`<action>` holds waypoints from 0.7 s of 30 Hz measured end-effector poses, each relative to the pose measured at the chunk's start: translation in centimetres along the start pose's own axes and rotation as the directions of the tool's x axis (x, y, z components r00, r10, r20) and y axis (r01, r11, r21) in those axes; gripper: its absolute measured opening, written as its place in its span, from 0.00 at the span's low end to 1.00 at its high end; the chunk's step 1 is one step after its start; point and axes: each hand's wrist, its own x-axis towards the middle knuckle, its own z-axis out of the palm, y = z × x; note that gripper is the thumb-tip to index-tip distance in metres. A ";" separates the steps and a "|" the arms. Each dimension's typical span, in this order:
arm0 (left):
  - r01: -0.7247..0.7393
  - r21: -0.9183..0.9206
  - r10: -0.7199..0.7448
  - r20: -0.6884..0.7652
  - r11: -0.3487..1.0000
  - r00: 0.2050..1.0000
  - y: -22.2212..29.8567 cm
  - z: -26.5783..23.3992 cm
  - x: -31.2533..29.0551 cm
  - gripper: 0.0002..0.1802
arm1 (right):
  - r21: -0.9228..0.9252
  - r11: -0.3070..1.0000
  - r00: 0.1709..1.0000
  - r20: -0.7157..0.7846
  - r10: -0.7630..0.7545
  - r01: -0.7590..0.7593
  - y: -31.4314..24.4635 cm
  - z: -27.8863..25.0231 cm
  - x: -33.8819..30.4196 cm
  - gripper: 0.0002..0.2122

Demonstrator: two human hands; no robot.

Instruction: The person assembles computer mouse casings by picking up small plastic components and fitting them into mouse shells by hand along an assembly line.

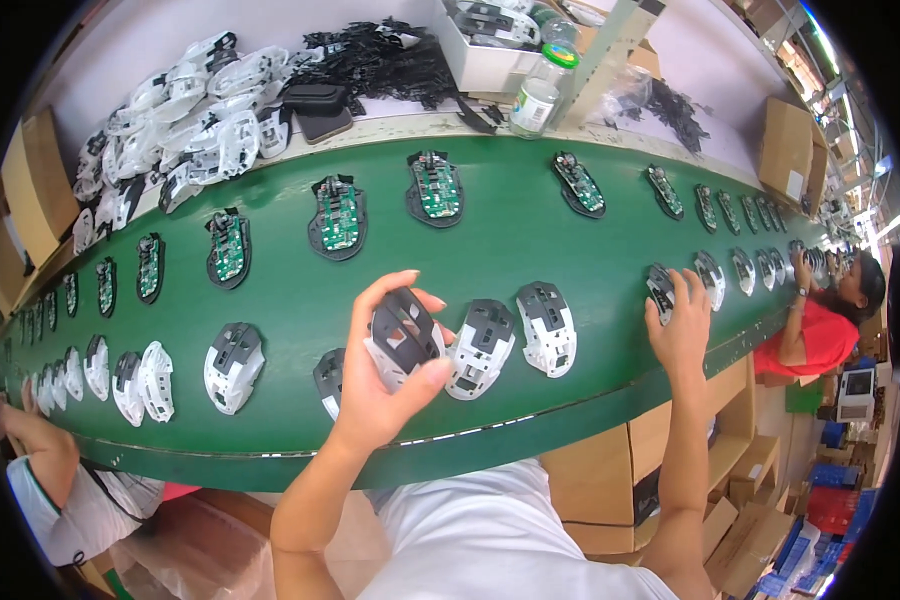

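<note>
Raised above the green belt, my left hand (372, 405) grips a black-and-white computer mouse shell (406, 325), its fingers and thumb wrapped around the sides. Further right, my right hand (683, 325) has its fingers around another mouse shell (658, 284) at the belt. Between my hands lie two similar mouse shells (548, 330) (483, 350), white with dark grey upper parts. One more shell (329, 380) is partly hidden behind my left hand. Along the belt's far side runs a row of mouse bases with green circuit boards (338, 217).
White shell parts (195, 110) and thin black parts (380, 62) are heaped beyond the green belt (500, 250). A green-lidded jar (538, 95) stands beside a post (605, 60). A person in red (808, 330) works at right; another person's arm (42, 445) reaches in at left.
</note>
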 end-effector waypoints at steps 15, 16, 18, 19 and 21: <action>0.226 -0.431 -0.205 0.095 0.874 0.974 -0.1 -2.5 0.5 0.32 | 0.696 0.600 0.876 -0.090 -0.473 0.395 -25.6 8.0 25.2 0.09; 0.240 -0.472 -0.210 0.115 0.849 0.971 -0.2 -2.6 0.7 0.32 | 0.691 0.616 0.891 -0.091 -0.444 0.378 -27.2 9.3 27.0 0.09; 0.207 -0.476 -0.190 0.083 0.855 0.978 -0.2 -2.8 0.3 0.32 | 0.675 0.646 0.901 -0.064 -0.430 0.356 -31.1 9.7 28.6 0.09; 0.225 -0.499 -0.207 0.092 0.837 0.974 -0.2 -3.0 0.3 0.31 | 0.652 0.690 0.917 -0.022 -0.398 0.315 -32.5 9.8 29.2 0.10; 0.239 -0.523 -0.227 0.087 0.818 0.970 -0.1 -3.1 0.2 0.30 | 0.587 0.754 0.931 -0.001 -0.366 0.296 -34.9 10.7 29.5 0.10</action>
